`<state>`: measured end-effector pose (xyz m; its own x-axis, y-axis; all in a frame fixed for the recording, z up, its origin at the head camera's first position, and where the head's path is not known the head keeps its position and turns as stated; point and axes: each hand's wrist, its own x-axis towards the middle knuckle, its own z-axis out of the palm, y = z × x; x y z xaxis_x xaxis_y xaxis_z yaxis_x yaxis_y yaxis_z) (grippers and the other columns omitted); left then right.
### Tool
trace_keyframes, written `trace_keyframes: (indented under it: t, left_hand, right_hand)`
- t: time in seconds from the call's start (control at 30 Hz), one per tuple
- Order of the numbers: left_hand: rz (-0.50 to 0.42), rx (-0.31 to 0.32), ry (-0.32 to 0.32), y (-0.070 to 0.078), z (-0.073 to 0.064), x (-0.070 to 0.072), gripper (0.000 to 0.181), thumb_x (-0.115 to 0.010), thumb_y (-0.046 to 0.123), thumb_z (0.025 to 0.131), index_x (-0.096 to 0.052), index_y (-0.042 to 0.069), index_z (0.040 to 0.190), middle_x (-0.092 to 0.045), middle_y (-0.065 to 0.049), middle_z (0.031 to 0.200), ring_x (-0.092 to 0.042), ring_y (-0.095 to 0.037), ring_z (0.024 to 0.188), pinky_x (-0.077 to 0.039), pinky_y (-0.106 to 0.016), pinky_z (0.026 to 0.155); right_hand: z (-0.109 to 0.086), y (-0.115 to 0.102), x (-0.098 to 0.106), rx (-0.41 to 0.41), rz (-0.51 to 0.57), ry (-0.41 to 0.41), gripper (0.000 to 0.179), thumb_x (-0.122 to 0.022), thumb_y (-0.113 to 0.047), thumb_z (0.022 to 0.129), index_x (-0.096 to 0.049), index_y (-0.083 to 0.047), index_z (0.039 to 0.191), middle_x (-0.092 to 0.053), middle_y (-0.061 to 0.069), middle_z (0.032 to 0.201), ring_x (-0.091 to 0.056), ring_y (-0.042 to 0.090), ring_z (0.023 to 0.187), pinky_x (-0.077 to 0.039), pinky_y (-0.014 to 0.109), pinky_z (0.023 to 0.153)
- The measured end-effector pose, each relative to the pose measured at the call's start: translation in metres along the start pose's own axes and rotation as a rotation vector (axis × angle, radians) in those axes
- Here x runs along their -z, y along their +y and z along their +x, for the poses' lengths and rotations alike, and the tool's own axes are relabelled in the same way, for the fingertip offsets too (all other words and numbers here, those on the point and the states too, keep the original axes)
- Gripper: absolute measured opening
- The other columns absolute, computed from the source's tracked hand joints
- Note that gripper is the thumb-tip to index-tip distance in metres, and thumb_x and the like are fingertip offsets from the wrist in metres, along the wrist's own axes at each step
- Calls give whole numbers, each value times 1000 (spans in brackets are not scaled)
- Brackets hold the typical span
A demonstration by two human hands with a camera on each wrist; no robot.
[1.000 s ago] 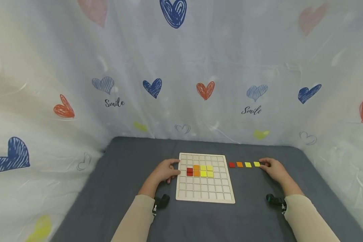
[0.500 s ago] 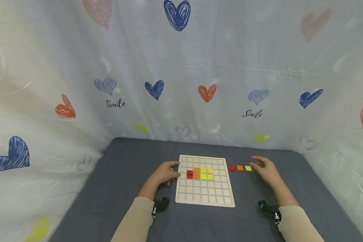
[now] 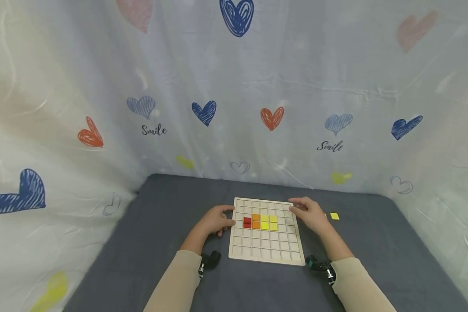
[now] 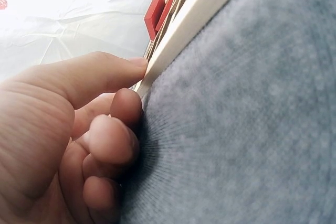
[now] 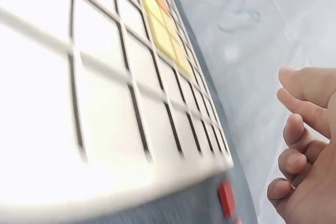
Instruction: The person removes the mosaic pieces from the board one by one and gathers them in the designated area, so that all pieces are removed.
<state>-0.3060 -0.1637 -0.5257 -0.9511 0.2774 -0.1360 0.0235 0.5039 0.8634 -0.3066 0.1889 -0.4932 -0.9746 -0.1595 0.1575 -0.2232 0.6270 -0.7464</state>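
Observation:
A pale wooden grid board (image 3: 266,249) lies on the table with red, orange and yellow tiles (image 3: 264,222) in its middle cells. One red tile (image 4: 154,16) sits raised and tilted in the left wrist view. The thumb and forefinger of my left hand (image 3: 213,219) touch the board's left edge; its other fingers are loosely bent. Over the board's upper right corner hovers my right hand (image 3: 313,214), its fingers loosely bent, with no tile visible between them. In the right wrist view, a loose red tile (image 5: 227,199) lies beside the board's edge.
To the right of my right hand, a loose yellow tile (image 3: 334,216) lies on the grey table cloth (image 3: 265,288). A sliver of another yellow tile shows beside the hand. A white curtain (image 3: 238,86) printed with hearts hangs behind and along the sides.
My right hand has moved left, from the far yellow tile along the loose row to the board's upper right corner. My left hand has stayed on the board's edge. The head view has shifted slightly.

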Motion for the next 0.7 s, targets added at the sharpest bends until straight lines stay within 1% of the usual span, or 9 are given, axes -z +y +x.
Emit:
trace_keyframes:
  t: [0.17,0.23,0.37,0.43,0.53,0.63,0.7]
  left_hand:
    - [0,4,4,-1,0,1,61,-78,21,93,-56,13,149,-63,-8,62,-51,-16,37,-37,-26,37]
    - [0,5,5,-1,0,1,61,-78,20,93,-55,13,149,-62,-8,62,-51,-16,37,-37,-26,36]
    - [-9,7,1,0,0,0,60,-77,18,93,-55,12,148,-62,-8,61,-50,-15,36,-38,-26,36]
    - [-13,6,-2,0,0,0,60,-77,17,93,-55,11,148,-62,-8,61,-50,-15,36,-38,-26,36]
    - [-13,6,-3,0,-1,1,60,-77,17,93,-55,11,148,-62,-8,61,-50,-15,36,-38,-26,36]
    - [-10,4,-2,0,-1,1,60,-77,18,93,-55,12,149,-62,-8,62,-50,-15,36,-38,-26,36]
    - [-9,3,-3,0,-1,1,60,-77,18,93,-56,12,149,-62,-8,62,-51,-15,36,-38,-26,36]
  right_hand:
    - [4,-18,-24,40,50,-57,35,-70,-21,101,-69,-4,132,-50,7,97,-39,21,78,-34,36,67]
    - [5,-24,-32,47,72,-83,36,-70,-21,100,-69,-4,132,-49,7,96,-37,22,78,-32,36,67]
    - [7,-33,-48,48,81,-121,36,-71,-21,100,-70,-4,131,-49,5,94,-40,21,83,-33,37,70]
    - [9,-37,-55,60,78,-136,34,-72,-20,99,-71,-3,129,-48,5,92,-40,22,82,-33,38,70]
    - [11,-43,-66,85,55,-157,32,-73,-19,98,-74,-4,126,-48,3,88,-42,20,83,-36,39,76]
    - [12,-48,-75,111,23,-175,30,-74,-19,97,-75,-5,123,-51,1,86,-44,19,79,-39,39,74]
    - [13,-52,-80,113,3,-187,28,-74,-19,97,-76,-7,122,-55,-2,86,-47,17,78,-41,37,72]
